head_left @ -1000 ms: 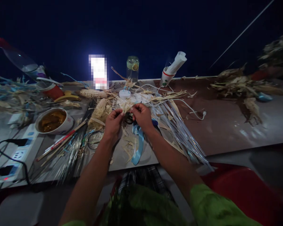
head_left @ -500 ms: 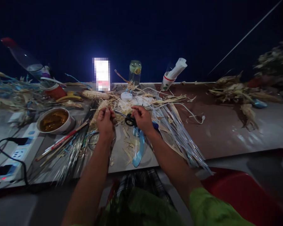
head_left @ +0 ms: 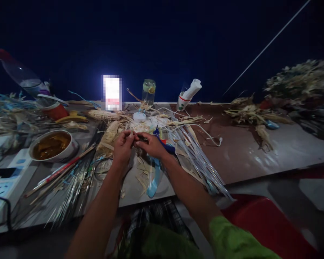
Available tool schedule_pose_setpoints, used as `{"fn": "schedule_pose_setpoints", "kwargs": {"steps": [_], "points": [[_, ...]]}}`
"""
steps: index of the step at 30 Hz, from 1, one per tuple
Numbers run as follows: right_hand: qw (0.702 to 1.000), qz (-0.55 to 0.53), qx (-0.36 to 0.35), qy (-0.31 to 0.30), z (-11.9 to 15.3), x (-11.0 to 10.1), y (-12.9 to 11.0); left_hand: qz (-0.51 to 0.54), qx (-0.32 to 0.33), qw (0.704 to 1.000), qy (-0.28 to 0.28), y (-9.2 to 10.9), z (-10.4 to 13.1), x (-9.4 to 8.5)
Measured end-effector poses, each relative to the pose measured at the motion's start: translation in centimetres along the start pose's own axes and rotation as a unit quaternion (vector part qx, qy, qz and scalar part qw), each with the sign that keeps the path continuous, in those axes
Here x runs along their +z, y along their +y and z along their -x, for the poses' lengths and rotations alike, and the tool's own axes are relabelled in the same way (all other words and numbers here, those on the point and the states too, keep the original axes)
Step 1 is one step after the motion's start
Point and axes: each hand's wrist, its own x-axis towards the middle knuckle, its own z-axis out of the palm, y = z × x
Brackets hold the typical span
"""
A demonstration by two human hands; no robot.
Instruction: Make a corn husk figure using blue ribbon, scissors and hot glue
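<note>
Both hands meet over the middle of the littered table. My left hand point(head_left: 123, 145) is closed in a pinch, with something too small to make out at its fingertips. Its fingers touch those of my right hand point(head_left: 150, 144), also closed, on something I cannot make out. Just right of my right hand lies a blue-handled tool point(head_left: 167, 146). A light blue ribbon point(head_left: 153, 181) hangs down the table below the right wrist. Corn husk pieces point(head_left: 109, 136) lie left of my left hand, and a white round lid point(head_left: 139, 117) sits behind the hands.
Clear plastic strips point(head_left: 202, 162) lie to the right, thin wires point(head_left: 77, 183) to the left. A bowl of brown liquid point(head_left: 52, 145) and a power strip point(head_left: 9, 187) stand at left. Behind are a lit screen point(head_left: 112, 91), a bottle point(head_left: 149, 92) and a paper cup point(head_left: 183, 101).
My hands have come together from a gap. The black-handled scissors seen between them before no longer show clearly. The view has shifted, moving the table items left and slightly down.
</note>
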Motion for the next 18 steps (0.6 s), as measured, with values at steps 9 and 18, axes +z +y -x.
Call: {"fn": "schedule_pose_setpoints", "kwargs": {"steps": [9,18], "points": [[0.989,0.048,0.011,-0.14,0.9,-0.9,-0.7,0.015,0.096,0.966,0.241,0.4,-1.8,-1.5],[0.988,0.056,-0.073,0.121,0.2,-1.4,-0.7,0.003,0.063,0.973,0.222,0.1,-1.5,-1.2]]}}
